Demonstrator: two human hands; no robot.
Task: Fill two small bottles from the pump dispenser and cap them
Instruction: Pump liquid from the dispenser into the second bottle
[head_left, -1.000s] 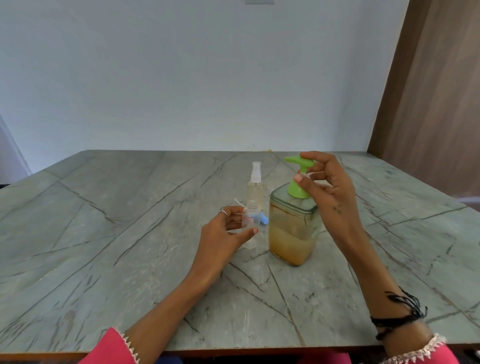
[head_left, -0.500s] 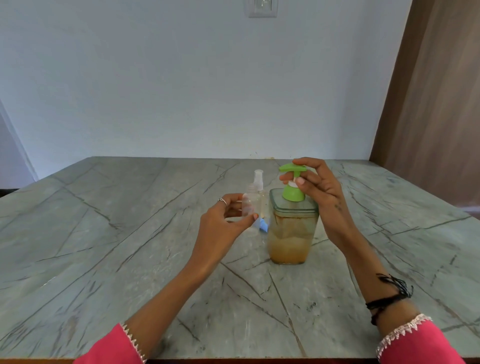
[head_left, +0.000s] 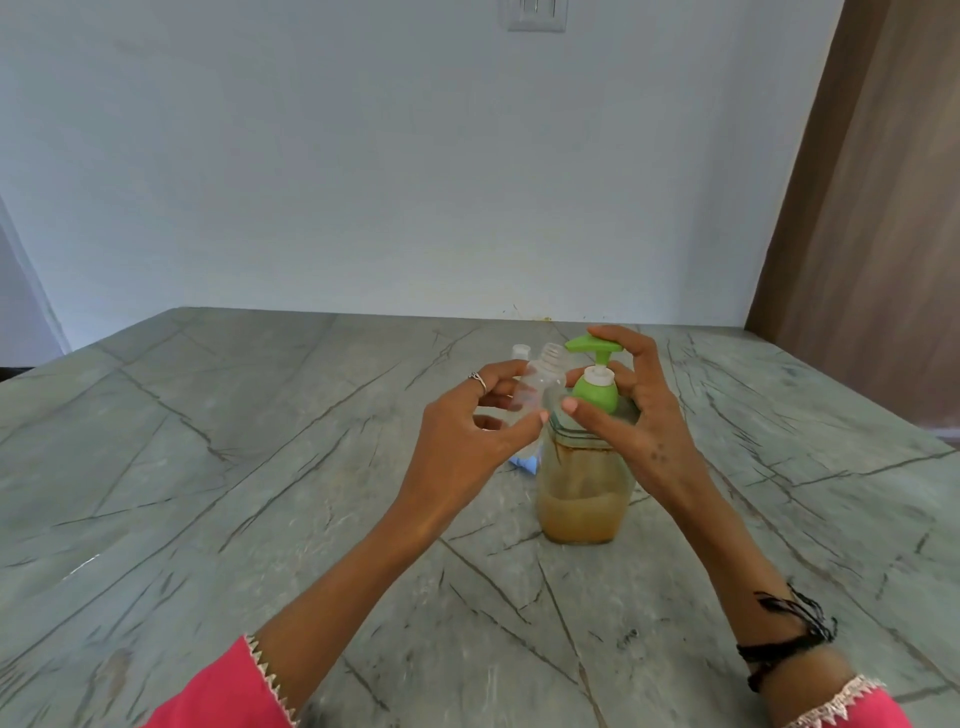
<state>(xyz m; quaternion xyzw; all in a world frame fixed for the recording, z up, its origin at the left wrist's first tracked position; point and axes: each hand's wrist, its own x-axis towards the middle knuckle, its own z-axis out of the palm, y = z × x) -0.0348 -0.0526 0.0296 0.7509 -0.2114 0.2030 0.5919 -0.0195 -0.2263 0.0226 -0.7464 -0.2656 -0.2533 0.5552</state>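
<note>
Left hand (head_left: 467, 441): raised above the worktop (head_left: 208, 493), fingers and thumb curled round a small clear bottle (head_left: 540, 384). Bottle is uncapped, tilted, its threaded mouth pointing up and right toward the green pump nozzle; mouth sits just beside and slightly below the nozzle tip. A ring (head_left: 478, 382) is visible on one finger of this hand. Pink sleeve (head_left: 223, 696) with white trim at the left forearm.

Right hand (head_left: 634, 415): on the pump dispenser (head_left: 582, 488). Fingers curl over the flat green pump head (head_left: 592, 345) from behind, thumb extends along the front near the green collar. Black thread bands (head_left: 789, 634) on the right wrist, pink cuff below them.

Dispenser: clear square-sided jar standing upright on the worktop, between the two hands and nearer the right one. Brownish liquid fills roughly the lower part; walls above show residue.

Just left of the dispenser base, partly hidden by the left hand: a small blue item (head_left: 524, 465) lying on the worktop; cannot identify it.

Behind the held bottle: the top of a second small bottle (head_left: 520, 352) with a pale cap shows above the left fingers; its body is hidden.

Far: plain pale wall with a switch plate (head_left: 535, 13) at top edge; brown wooden panel (head_left: 883, 208) at right.
</note>
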